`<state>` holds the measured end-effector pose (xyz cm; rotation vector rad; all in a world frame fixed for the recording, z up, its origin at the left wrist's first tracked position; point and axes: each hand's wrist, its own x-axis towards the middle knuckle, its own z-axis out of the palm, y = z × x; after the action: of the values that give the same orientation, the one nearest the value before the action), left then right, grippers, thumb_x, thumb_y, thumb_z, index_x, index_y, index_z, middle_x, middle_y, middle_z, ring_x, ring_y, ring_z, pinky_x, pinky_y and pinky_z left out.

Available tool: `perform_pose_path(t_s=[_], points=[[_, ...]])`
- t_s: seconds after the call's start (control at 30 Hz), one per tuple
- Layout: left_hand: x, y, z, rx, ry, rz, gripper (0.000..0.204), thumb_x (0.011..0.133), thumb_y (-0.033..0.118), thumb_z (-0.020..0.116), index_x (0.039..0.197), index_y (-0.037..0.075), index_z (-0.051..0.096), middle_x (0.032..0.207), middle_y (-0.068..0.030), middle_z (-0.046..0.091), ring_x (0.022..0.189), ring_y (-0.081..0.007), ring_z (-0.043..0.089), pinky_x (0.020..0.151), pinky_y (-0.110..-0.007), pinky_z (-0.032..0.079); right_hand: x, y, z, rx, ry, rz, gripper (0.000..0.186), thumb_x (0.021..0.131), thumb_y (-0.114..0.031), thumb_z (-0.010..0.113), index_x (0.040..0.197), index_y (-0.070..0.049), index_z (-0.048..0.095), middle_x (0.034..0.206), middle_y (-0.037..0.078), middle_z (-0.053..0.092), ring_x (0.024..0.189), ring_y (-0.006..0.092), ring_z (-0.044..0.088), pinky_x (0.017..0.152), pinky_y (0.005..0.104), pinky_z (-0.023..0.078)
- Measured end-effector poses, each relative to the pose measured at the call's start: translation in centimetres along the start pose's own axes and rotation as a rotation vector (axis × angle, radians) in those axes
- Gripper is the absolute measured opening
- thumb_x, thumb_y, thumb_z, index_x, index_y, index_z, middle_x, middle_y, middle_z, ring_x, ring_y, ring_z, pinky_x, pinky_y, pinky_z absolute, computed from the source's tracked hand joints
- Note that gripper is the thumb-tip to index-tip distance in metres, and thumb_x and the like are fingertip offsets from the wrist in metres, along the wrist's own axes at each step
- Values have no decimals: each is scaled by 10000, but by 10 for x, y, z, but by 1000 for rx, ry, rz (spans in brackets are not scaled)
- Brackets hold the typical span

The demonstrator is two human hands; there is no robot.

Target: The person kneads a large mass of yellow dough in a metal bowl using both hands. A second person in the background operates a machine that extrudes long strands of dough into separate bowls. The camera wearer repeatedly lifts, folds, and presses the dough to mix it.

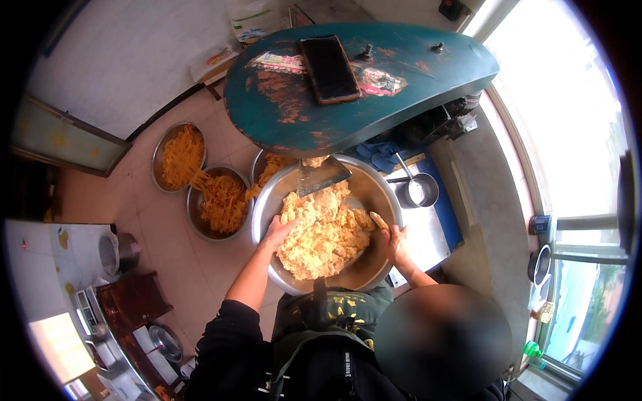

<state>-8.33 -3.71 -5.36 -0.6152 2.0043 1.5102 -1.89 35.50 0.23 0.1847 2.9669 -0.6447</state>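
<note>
A wide metal bowl point(269, 184) stands in front of me, holding a crumbly, pale yellow dough point(324, 234). My left hand point(281, 232) reaches over the bowl's left side, its fingers dug into the dough's edge and partly hidden by it. Inside the right rim is my right hand point(398, 244), fingers apart, with pale dough stuck on the tip nearest the mass; it grips nothing I can see. A flat metal chute point(324, 176) slopes down over the far part of the bowl, with a lump of dough above it.
A worn teal machine housing point(281, 130) overhangs the bowl's far side, a dark phone point(330, 70) lying on it. Metal bowls of orange strips point(225, 204) stand on the floor at left. To the right are a small saucepan point(421, 190) and a windowsill ledge point(498, 194).
</note>
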Motion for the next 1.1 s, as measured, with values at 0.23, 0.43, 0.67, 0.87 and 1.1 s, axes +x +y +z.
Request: perform_pose_path(t_s=[0.23,0.43,0.67,0.87,1.1], points=[[-25,9,9,313,152,369,525,795,274,837,1222,36,644,1160,-145,709,1034,-266,694,896,-357,536,2,-2,0,3,-8,50,275,1016,-337,579,1048,-64,581,980,296,536,751,505,617,652,571,538],[-60,26,27,679,263,869,354,800,223,820,1127,138,716,1123,-79,718,993,-260,700,851,-395,569,1,-9,-3,46,-16,35,268,1014,-317,581,1071,-56,586,948,310,531,760,521,596,673,581,513],[-96,19,121,754,-116,1046,356,805,255,786,1106,86,698,1078,-89,705,1048,-266,636,961,-420,506,7,5,-8,52,-142,-22,266,997,-267,609,1029,-3,600,949,343,571,846,502,550,764,582,475],[-80,39,76,309,-149,523,293,865,301,771,1020,76,667,1009,-108,684,850,-284,677,746,-391,572,21,-21,-47,-2,13,-271,204,969,-188,642,1003,13,627,1015,272,610,995,458,553,885,513,478],[-60,24,63,346,99,519,436,861,357,769,1153,53,658,1094,-133,721,980,-318,699,838,-431,551,113,-157,-67,-32,-81,-279,272,1015,-297,575,1017,-28,616,834,294,689,772,479,678,694,558,544]])
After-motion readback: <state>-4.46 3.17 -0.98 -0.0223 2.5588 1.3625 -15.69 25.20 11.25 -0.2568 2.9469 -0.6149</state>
